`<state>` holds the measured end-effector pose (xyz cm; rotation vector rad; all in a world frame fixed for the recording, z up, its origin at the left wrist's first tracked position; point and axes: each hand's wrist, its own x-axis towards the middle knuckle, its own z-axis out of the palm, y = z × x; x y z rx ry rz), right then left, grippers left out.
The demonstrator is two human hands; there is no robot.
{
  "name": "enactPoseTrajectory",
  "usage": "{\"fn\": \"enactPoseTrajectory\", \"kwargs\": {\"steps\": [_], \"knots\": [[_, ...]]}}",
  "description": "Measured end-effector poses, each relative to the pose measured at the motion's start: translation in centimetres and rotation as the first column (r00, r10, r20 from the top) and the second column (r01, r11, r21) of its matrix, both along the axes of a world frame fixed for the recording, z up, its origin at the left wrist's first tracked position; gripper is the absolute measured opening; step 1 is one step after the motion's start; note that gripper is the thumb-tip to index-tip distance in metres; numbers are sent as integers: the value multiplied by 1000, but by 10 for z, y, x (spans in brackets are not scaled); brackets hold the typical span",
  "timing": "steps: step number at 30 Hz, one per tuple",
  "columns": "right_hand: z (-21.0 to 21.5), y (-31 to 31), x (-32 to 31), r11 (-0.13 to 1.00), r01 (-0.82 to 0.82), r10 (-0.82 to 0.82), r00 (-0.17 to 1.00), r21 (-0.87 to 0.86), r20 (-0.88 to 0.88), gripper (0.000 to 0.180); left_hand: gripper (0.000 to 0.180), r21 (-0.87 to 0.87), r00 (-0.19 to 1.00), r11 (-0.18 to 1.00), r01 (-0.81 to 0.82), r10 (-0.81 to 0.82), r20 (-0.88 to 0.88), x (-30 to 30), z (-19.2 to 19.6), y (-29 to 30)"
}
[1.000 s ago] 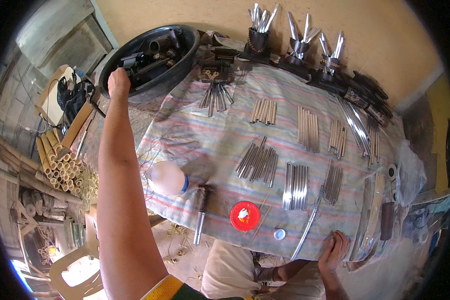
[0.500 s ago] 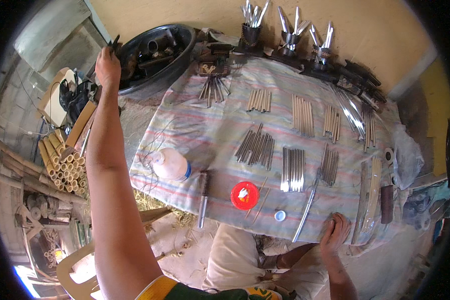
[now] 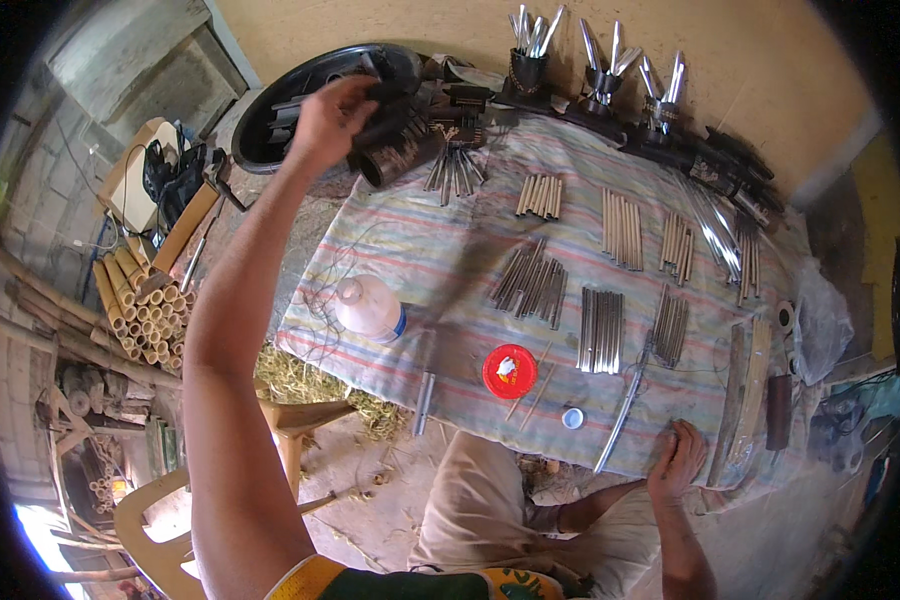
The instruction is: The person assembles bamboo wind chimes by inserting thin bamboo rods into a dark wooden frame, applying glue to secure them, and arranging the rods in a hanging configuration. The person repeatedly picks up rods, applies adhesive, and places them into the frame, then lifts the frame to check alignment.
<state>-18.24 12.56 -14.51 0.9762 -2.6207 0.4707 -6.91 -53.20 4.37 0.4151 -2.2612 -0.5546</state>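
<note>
My left hand (image 3: 332, 120) is at the far left, over the right side of a black basin (image 3: 253, 165). Its fingers curl around a dark carved tube (image 3: 398, 152), which tilts with its open end toward me and partly overlaps the basin's rim. My right hand (image 3: 678, 455) rests on the near edge of the striped cloth (image 3: 440, 400), fingers loosely bent and nothing visible in them. Closest to it lies a long thin metal rod (image 3: 620, 420). Other dark pieces in the basin are partly hidden by my left hand.
Bundles of metal tubes (image 3: 600, 330) and pale sticks (image 3: 622, 230) lie on the cloth. Dark holders (image 3: 526, 75) with shiny blades stand along the wall. Nearer are a white bottle (image 3: 368, 305), a red lid (image 3: 508, 372) and a small white cap (image 3: 572, 418). Cut bamboo (image 3: 150, 320) is stacked left.
My left hand has moved right from the basin's left rim and now carries the dark tube across the right rim. My right hand stays at the table edge. The view has shifted slightly.
</note>
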Motion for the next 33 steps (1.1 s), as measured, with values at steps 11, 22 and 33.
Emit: {"fn": "enactPoseTrajectory", "kwargs": {"steps": [11, 22, 33], "knots": [[0, -1, 0, 999, -17, 17, 1000, -28, 1, 25, 31, 183, 940, 953, 242, -277, 200, -22, -68, 51], [-1, -1, -2, 999, -34, 34, 999, -7, -18, 27, 38, 579, 922, 802, 146, -322, 214, 32, -65, 16], [19, -7, -8, 990, -28, 53, 982, -139, 179, 29, 21, 540, 896, 737, -406, 206, 392, 182, -137, -20]]}}
